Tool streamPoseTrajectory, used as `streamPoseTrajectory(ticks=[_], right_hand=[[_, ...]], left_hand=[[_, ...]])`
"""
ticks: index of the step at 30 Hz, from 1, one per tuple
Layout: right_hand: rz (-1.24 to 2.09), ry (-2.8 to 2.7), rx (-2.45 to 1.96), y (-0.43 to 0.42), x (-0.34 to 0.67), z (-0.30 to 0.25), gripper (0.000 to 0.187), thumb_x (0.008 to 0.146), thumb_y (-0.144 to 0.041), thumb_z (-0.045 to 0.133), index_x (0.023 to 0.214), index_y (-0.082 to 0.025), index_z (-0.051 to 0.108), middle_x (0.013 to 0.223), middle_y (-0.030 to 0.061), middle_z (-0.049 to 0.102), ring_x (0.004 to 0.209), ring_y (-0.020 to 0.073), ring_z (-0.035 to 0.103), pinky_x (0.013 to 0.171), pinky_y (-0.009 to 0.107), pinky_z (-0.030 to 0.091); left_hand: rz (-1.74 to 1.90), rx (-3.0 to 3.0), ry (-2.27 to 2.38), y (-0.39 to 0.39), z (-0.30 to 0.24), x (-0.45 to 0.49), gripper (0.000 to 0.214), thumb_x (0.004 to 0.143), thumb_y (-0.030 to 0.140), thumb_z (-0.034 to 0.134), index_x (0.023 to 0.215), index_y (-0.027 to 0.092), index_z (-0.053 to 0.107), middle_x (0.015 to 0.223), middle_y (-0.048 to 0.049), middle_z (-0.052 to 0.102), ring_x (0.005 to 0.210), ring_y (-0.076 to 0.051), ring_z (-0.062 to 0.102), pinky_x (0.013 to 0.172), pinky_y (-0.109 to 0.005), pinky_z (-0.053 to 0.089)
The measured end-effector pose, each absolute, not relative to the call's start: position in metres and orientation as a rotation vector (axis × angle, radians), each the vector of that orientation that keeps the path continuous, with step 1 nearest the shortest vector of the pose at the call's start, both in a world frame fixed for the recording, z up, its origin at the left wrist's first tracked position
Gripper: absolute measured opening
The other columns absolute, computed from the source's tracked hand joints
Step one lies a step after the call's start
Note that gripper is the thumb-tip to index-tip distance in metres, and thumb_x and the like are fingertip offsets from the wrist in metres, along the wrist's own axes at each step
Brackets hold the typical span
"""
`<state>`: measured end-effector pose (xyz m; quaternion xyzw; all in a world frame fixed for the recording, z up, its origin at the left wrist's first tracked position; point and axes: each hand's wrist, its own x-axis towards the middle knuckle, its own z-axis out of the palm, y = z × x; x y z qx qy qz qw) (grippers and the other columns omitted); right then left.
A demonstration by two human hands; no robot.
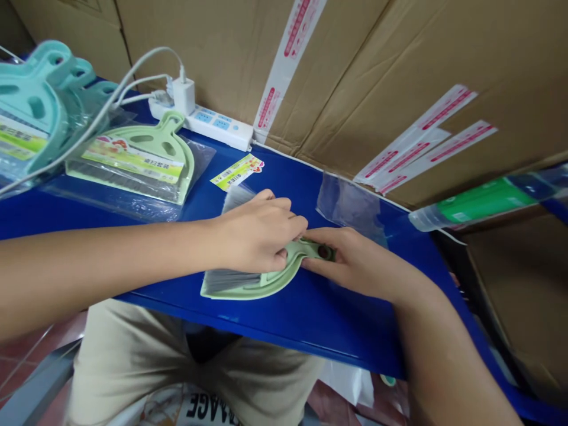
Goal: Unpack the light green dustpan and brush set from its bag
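Bare forearms (119, 254) frame the view, the left lying nearly level, the right angling up from the lower corner, above the blue tabletop (364, 319). Between them, near its front edge, lies the pale green dustpan (275, 287), with the grey-bristled brush (228, 280) laid on it. The left hand (261, 234) arches palm-down over the brush, fingers curled narrow; whether it grips or merely presses is hidden. The right hand (355, 254) holds the dustpan's handle end between thumb and fingers. Seating the brush looks like the step in hand: best brace the handle firmly, press evenly along the brush's back, and avoid bending the bristles over the rim.
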<state>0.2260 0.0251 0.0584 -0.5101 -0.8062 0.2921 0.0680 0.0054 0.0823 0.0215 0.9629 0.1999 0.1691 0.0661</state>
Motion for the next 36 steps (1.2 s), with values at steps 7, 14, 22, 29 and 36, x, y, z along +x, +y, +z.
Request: streamPoseTrajectory(ticks=[7,14,22,29,36], right_hand=[[0.79,-2.464,-1.579,0.024,0.226,0.06,0.018,0.097,-0.035,0.068,0.086,-0.023,0.073,0.073,-0.0007,0.075,0.059,0.0148,0.059,0.059,0.029,0.041],[0.657,-2.509,-1.616,0.022,0.223,0.06,0.016,0.094,-0.023,0.07,0.078,-0.023,0.069,0.071,-0.0002,0.075,0.057,0.0147,0.06,0.061,0.028,0.042],[0.405,-2.581,-1.631,0.03,0.243,0.066,0.016,0.097,-0.033,0.067,0.095,-0.024,0.08,0.089,0.0056,0.083,0.078,0.0236,0.076,0.075,0.032,0.056],[0.332,-2.656,-1.828,0.029,0.293,0.067,0.04,0.089,-0.026,0.066,0.123,-0.027,0.086,0.122,0.0099,0.086,0.109,0.0358,0.083,0.096,0.05,0.067],[0.328,-2.589,-1.786,0.035,0.288,0.06,0.045,0.086,-0.015,0.061,0.12,-0.028,0.087,0.123,0.0095,0.084,0.117,0.0336,0.081,0.108,0.05,0.066]], left_hand=[[0.617,3.024,0.493,0.083,0.015,0.006,0.004,0.089,0.021,0.071,0.089,0.021,0.067,0.085,-0.0056,0.08,0.086,-0.026,0.065,0.084,-0.042,0.039],[0.849,3.31,0.411,0.073,0.032,0.002,0.013,0.095,0.016,0.064,0.085,0.021,0.069,0.08,-0.0047,0.075,0.087,-0.025,0.062,0.086,-0.045,0.043],[0.729,3.262,0.643,0.092,0.044,-0.01,0.007,0.089,0.018,0.063,0.084,0.022,0.066,0.082,-0.0036,0.077,0.098,-0.027,0.067,0.095,-0.047,0.045],[0.801,2.949,0.976,0.123,0.055,-0.024,0.013,0.088,0.023,0.062,0.099,0.022,0.07,0.096,-0.0072,0.077,0.111,-0.033,0.07,0.103,-0.054,0.047],[0.873,2.748,1.164,0.147,0.066,-0.019,0.024,0.087,0.031,0.067,0.107,0.024,0.076,0.1,-0.0057,0.08,0.108,-0.032,0.073,0.102,-0.051,0.053]])
